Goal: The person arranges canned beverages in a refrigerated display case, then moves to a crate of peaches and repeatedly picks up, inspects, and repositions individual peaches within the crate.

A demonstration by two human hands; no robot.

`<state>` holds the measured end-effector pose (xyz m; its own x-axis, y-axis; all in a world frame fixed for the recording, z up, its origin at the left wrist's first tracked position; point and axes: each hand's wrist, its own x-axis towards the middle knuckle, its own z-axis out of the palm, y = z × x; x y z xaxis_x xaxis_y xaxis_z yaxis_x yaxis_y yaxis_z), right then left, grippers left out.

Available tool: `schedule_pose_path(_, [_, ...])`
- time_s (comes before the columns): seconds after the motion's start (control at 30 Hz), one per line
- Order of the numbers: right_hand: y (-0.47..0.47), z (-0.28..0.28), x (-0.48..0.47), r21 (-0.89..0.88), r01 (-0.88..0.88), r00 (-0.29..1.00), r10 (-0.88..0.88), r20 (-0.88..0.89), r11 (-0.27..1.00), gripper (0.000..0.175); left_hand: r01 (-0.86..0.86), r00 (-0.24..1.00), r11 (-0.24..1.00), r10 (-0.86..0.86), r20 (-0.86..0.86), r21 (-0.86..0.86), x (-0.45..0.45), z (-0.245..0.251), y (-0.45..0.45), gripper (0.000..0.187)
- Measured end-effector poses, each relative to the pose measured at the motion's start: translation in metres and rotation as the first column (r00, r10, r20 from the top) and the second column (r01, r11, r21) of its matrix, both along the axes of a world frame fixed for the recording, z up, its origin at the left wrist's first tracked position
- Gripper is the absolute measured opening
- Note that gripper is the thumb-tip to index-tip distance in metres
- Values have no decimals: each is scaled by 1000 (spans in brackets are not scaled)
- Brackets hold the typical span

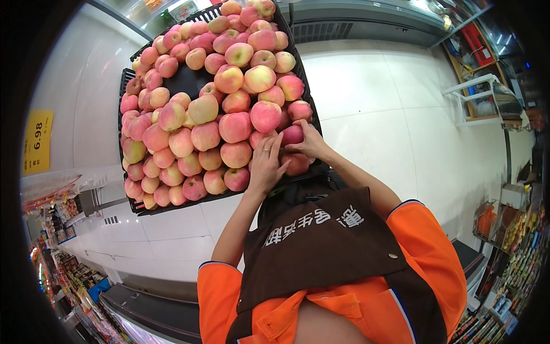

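A large heap of pink, red and yellow apples (pixel 234 127) fills black plastic crates (pixel 315 118) before me. At the near right corner, my right hand (pixel 313 144) grips a dark red apple (pixel 292 135) between fingers and thumb. My left hand (pixel 267 162) lies over the apples just to its left, fingertips against that apple's side and thumb spread apart. The thumb reaches toward a redder apple (pixel 295 164) below. Apples under my left palm are partly hidden. Toward the far left of the heap, a gap bares a black surface (pixel 184 81).
A yellow price sign (pixel 38 142) is at the left. A refrigerated case (pixel 365 21) stands beyond the crates. At the right are a white stool (pixel 475 101) and a wire basket (pixel 487 221). Dark-topped cabinets (pixel 150 311) and stocked shelves (pixel 526 258) stand behind me.
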<state>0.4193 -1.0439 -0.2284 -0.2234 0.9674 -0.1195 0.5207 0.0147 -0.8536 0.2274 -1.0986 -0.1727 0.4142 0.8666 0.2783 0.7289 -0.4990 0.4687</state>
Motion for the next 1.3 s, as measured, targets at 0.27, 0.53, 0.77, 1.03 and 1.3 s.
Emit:
schedule_pose_path(0.27, [6, 4, 3, -68, -235, 948, 244, 203, 970, 45, 80, 961, 994, -56, -272, 77, 21, -31, 23, 64])
schedule_pose_path(0.53, [66, 38, 20, 418, -506, 611, -29, 791, 755, 23, 112, 972, 989, -89, -217, 96, 23, -23, 25, 59])
schedule_pose_path(0.77, [75, 53, 22, 315, -652, 521, 106, 847, 689, 58, -46, 998, 974, 54, -33, 222, -8, 15, 33, 61])
schedule_pose_path(1.03, [98, 50, 31, 380, -785, 574, 344, 743, 490, 56, -65, 991, 997, 69, -114, 42, -14, 33, 85, 82])
schedule_pose_path(1.3, [89, 66, 21, 65, -619, 603, 421, 677, 783, 67, -104, 979, 994, 98, -180, -21, -9, 37, 92, 67])
